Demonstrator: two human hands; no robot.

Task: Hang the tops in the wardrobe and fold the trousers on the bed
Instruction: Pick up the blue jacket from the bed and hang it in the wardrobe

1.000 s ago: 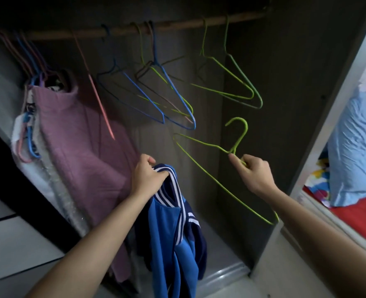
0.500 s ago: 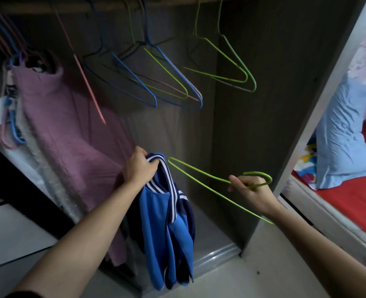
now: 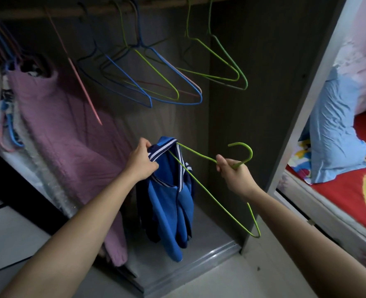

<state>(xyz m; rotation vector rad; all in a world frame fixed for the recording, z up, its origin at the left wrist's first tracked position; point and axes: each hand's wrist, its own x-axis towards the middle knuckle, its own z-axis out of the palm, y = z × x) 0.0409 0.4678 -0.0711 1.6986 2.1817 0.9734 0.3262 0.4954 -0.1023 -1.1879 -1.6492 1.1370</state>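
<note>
A blue top with a white-striped collar hangs from my left hand, which grips the collar in front of the open wardrobe. My right hand holds a green wire hanger at the neck below its hook. One end of the hanger reaches into the collar opening of the top; the other end points down to the right. The wardrobe rail runs across the top of the view.
Several empty wire hangers, blue, green and pink, hang on the rail. A mauve garment and other clothes hang at the left. The wardrobe side panel stands at right; beyond it lies a bed with a red sheet and a blue pillow.
My right hand brought the green hanger down and left toward the top; its end has gone into the collar opening. My left hand keeps holding the collar.
</note>
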